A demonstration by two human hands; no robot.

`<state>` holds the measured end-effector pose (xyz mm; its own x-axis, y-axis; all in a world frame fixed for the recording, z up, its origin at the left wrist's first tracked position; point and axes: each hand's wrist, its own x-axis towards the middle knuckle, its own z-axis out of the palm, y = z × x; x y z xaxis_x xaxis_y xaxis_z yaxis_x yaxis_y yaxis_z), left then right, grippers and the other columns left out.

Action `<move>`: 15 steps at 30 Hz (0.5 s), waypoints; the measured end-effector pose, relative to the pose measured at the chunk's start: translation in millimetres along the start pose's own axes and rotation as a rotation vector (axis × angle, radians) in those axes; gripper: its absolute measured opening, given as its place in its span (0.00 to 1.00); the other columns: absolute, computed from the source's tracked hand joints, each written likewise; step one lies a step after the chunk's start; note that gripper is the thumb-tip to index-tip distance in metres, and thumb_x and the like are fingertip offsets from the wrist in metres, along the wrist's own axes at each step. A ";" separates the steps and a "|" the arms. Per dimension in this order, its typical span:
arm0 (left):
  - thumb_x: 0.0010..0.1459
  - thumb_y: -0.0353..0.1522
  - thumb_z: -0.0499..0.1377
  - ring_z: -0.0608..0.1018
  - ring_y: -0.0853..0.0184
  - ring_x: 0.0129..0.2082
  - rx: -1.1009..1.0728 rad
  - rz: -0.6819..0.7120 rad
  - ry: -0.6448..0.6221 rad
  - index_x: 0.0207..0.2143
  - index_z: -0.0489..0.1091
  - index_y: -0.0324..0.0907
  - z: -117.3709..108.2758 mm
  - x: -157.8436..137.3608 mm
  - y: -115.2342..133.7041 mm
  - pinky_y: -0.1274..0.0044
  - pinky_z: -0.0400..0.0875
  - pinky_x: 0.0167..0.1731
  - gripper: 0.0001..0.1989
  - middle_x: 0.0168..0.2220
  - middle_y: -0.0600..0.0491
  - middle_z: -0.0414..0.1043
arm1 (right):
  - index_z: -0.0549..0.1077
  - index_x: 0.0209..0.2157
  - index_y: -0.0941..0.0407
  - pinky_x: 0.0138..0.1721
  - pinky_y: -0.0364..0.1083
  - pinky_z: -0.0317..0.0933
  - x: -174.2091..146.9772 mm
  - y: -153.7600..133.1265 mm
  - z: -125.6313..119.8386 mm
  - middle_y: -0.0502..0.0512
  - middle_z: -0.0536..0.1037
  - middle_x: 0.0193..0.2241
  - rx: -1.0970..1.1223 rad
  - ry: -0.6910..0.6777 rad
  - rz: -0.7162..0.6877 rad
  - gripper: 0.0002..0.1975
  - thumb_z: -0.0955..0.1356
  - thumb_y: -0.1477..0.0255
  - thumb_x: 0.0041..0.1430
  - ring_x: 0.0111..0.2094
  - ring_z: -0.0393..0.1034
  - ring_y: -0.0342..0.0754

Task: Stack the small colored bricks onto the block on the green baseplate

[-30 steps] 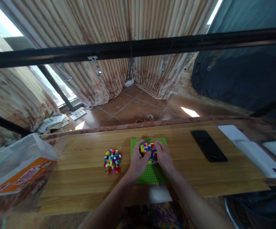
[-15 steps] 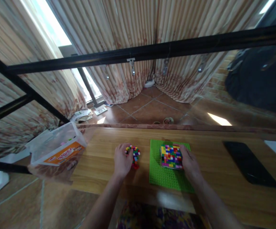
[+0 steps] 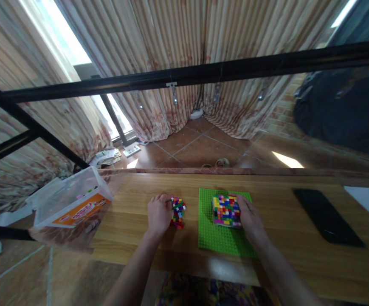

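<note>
My left hand (image 3: 159,213) is at the left edge of a small heap of loose coloured toy bricks (image 3: 178,211) on the wooden table. Its fingers are curled and pressed together, and whatever is between them is hidden. On a green studded baseplate (image 3: 207,238) sits a block of many-coloured bricks (image 3: 226,209), roughly square, with a mosaic-like top. My right hand (image 3: 250,216) grips that block along its right side, thumb and fingers against the edge; part of the fingers is out of sight.
A clear plastic box (image 3: 72,197) with an orange label stands at the table's left end, some bricks inside. A black flat slab (image 3: 327,216) and a white sheet (image 3: 367,204) lie to the right. A black metal bar (image 3: 197,75) crosses beyond the table.
My left hand has drawn slightly left off the heap, whose bricks now show less of a curved gap. My right hand stays on the block. The whole view has shifted a little.
</note>
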<state>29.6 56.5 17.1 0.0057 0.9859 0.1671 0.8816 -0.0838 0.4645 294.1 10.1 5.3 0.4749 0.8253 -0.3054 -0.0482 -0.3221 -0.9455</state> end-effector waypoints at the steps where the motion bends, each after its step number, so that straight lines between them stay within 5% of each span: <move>1: 0.55 0.27 0.55 0.76 0.61 0.37 -0.081 -0.022 0.007 0.34 0.76 0.42 -1.3 -0.8 -0.5 0.70 0.68 0.41 0.10 0.35 0.48 0.78 | 0.77 0.45 0.55 0.21 0.44 0.66 0.2 -0.2 0.0 0.55 0.81 0.34 0.000 -0.001 -0.008 0.25 0.62 0.52 0.56 0.26 0.74 0.49; 8: 0.47 0.35 0.64 0.78 0.66 0.30 -0.947 -0.304 -0.085 0.35 0.77 0.39 -12.9 -14.1 14.1 0.75 0.73 0.33 0.12 0.31 0.50 0.79 | 0.79 0.39 0.56 0.41 0.50 0.68 6.4 0.9 -9.0 0.57 0.80 0.40 -0.011 0.102 -0.210 0.24 0.64 0.51 0.55 0.42 0.74 0.54; 12: 0.46 0.35 0.66 0.78 0.68 0.34 -1.110 -0.343 -0.173 0.36 0.77 0.39 -23.5 -24.3 31.9 0.76 0.72 0.38 0.13 0.35 0.50 0.79 | 0.77 0.42 0.55 0.47 0.54 0.65 -23.0 -23.7 -6.9 0.60 0.78 0.42 -0.207 0.180 -0.528 0.19 0.63 0.56 0.60 0.43 0.72 0.55; 15: 0.49 0.35 0.65 0.77 0.68 0.35 -1.105 -0.289 -0.202 0.36 0.77 0.41 -28.4 -31.7 43.7 0.77 0.71 0.39 0.11 0.36 0.51 0.79 | 0.76 0.43 0.52 0.47 0.53 0.65 -56.0 -45.2 11.9 0.57 0.78 0.42 -0.274 -0.033 -0.716 0.14 0.63 0.63 0.63 0.44 0.72 0.52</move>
<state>54.6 17.4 56.9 0.0340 0.9857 -0.1648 -0.0301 0.1658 0.9857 259.2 -16.0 63.8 0.2814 0.8878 0.3641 0.4828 0.1969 -0.8533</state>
